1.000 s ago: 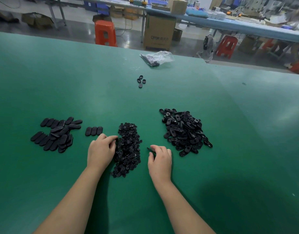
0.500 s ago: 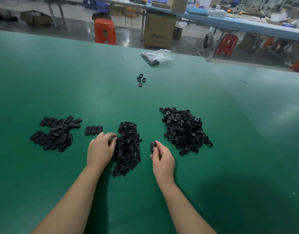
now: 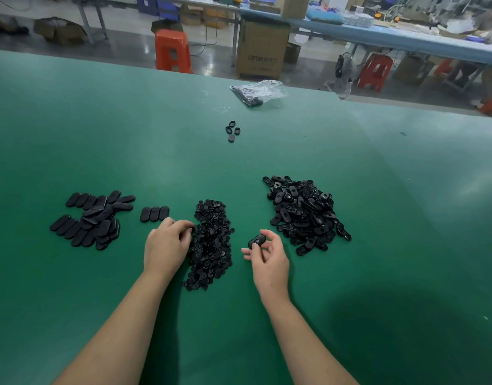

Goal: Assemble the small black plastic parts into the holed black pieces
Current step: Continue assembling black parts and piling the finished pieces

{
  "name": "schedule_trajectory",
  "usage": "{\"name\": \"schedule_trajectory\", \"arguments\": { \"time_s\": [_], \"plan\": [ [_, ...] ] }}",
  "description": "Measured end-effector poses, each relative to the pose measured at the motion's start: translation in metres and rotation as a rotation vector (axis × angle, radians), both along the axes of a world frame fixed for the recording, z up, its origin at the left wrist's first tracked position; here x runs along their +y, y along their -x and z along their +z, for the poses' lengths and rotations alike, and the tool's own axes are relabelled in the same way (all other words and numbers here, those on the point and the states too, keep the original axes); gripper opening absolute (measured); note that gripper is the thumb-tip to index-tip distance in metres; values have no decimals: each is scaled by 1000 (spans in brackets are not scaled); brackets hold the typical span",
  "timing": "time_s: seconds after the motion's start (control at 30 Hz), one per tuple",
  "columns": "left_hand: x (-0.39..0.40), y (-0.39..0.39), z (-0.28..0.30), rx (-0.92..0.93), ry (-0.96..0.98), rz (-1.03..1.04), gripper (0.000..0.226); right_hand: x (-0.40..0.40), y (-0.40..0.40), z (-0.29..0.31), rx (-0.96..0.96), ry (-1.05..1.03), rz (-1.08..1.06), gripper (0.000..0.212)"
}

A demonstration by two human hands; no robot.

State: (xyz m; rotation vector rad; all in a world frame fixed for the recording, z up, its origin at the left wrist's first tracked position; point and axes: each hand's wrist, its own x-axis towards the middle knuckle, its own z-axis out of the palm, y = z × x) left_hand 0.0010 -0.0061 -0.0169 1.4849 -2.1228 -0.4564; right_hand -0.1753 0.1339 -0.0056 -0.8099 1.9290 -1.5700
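A heap of small black plastic parts [image 3: 211, 240] lies in the middle of the green table. To its right is a bigger pile of holed black oval pieces [image 3: 304, 212]. My right hand [image 3: 268, 259] pinches one holed oval piece [image 3: 256, 241] between thumb and fingers, just above the table between the two heaps. My left hand [image 3: 167, 243] rests at the left edge of the small-parts heap, fingers curled with the tips at the parts; whether it holds one is hidden. A pile of smooth black ovals [image 3: 92, 218] lies at the left, with three more in a row [image 3: 154, 213].
A few loose oval pieces [image 3: 232, 131] lie farther back on the green table [image 3: 378, 190]. A clear plastic bag with black parts [image 3: 257, 92] sits near the far edge. Beyond the table stand red stools, cardboard boxes and another long bench.
My right hand has lifted and turned the holed piece so its face shows. My left hand has stayed at the edge of the small-parts heap.
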Motion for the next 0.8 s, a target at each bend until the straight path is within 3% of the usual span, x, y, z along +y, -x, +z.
{"name": "schedule_trajectory", "arguments": {
  "time_s": [0.5,0.8],
  "plan": [
    [3,-2,4,130,-31,120,9,-1,-2,-4,62,-30,18,37],
    [8,-1,6,-22,75,109,10,-2,2,-6,202,-34,55,38]
  ]
}}
